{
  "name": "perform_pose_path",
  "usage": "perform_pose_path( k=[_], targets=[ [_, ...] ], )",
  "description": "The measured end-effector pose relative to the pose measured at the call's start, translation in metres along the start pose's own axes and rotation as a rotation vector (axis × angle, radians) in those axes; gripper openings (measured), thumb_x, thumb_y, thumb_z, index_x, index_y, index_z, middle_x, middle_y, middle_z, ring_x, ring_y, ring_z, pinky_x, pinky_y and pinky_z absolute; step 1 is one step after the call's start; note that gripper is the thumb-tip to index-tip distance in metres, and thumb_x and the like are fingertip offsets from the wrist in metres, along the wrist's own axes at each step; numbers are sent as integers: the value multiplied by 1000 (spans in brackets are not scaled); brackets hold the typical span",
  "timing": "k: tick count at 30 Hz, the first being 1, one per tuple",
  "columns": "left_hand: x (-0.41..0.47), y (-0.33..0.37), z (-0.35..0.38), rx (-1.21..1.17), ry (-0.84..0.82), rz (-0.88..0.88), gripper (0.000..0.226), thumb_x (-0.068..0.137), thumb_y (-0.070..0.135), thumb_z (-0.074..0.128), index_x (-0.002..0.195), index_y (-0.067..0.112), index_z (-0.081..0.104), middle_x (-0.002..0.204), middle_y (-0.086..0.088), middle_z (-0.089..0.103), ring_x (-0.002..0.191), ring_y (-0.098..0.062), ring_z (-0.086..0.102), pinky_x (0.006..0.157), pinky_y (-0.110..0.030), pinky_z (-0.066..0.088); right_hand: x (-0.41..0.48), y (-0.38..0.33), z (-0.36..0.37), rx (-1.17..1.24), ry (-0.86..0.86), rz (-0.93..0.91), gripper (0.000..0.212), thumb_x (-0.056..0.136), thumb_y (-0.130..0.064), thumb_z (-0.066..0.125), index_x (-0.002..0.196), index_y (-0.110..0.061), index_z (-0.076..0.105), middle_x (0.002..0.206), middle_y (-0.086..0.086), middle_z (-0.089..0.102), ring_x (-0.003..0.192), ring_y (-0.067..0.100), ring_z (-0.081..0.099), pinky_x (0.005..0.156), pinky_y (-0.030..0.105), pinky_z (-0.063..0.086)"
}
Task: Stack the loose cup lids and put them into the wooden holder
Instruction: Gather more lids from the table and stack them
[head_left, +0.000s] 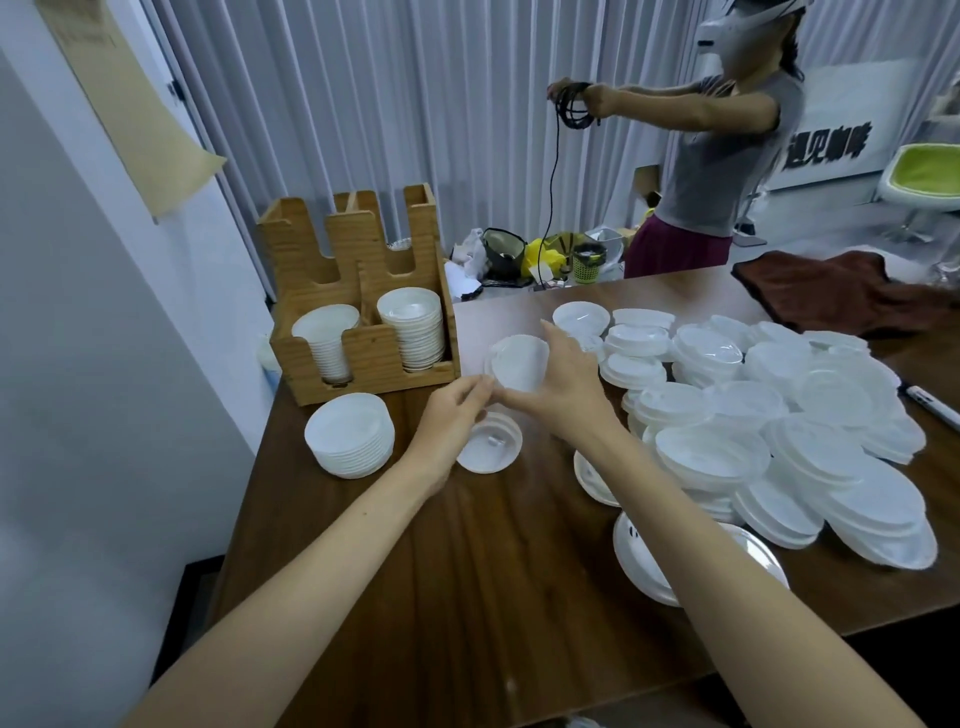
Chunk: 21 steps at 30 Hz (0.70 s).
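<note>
Forearms (322, 561) reach forward | right hand (563, 387) grips lids (519, 364) | left hand (452, 415) pinches their edge

Brown cloth (831, 296), green stool (930, 174), black cable (572, 108)

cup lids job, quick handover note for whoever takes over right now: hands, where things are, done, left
Right hand grips a small lid stack above the table; left hand is at its lower edge, grip unclear.
Wooden holder: both front slots hold lids.
Done: a neat stack stands in front of the holder.
Left: one lid under the hands, plus the big loose pile on the right, to stack and load.
</note>
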<state>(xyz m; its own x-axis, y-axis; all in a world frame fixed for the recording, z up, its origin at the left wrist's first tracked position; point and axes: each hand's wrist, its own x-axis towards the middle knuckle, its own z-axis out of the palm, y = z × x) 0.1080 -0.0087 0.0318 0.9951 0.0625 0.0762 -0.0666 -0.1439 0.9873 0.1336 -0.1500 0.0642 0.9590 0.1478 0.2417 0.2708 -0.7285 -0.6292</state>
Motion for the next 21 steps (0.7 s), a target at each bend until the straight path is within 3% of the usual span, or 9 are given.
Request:
perform_pose_path(
  k=[4,9,11,14,17,19,21],
  targets=[
    [-8,8,-20,-227,29,-23,19,96,17,50,99,6,66,90,-4,68,93,-19,63,94,-39,50,1,-16,20,185,-25,-1,98,73,-52,75,148,-13,26,143,11,41,133,26,37,109,39,33],
    [-21,20,-51,-341,72,16,21,95,10,51,111,5,63,101,-9,69,93,-17,64,79,-28,53,0,-46,49,316,-101,-54,90,74,-45,73,146,-17,29,138,6,44,128,21,43,97,30,39],
    [-26,23,-68,-316,116,14,23,95,12,52,113,7,64,104,-11,68,95,-18,64,79,-28,52,-2,-59,57,351,-119,-115,90,72,-47,75,145,-18,30,137,4,46,127,19,44,100,33,42],
    [-33,26,-99,-143,215,37,27,93,20,56,118,14,64,106,-4,69,102,-17,62,88,-30,51,-4,-72,70,371,-160,-205,91,73,-42,79,146,-22,29,141,0,46,127,13,44,103,30,41],
    [-38,27,-130,238,345,179,25,91,19,59,115,14,67,101,7,68,96,-7,61,82,-15,48,-6,-77,84,301,-213,-198,94,77,-33,79,150,-19,23,152,1,36,136,15,37,108,29,35],
    [-38,19,-142,491,355,263,24,89,13,61,112,8,68,107,1,67,98,-10,59,78,-8,45,-8,-76,94,274,-268,-157,95,77,-30,79,151,-18,21,154,2,33,137,18,37,109,33,36],
    [-40,8,-143,642,323,285,24,88,11,63,111,7,68,110,-4,66,101,-12,59,83,-13,46,-10,-75,104,270,-317,-118,97,76,-27,80,152,-18,20,154,3,33,137,19,36,110,35,36]
  ],
)
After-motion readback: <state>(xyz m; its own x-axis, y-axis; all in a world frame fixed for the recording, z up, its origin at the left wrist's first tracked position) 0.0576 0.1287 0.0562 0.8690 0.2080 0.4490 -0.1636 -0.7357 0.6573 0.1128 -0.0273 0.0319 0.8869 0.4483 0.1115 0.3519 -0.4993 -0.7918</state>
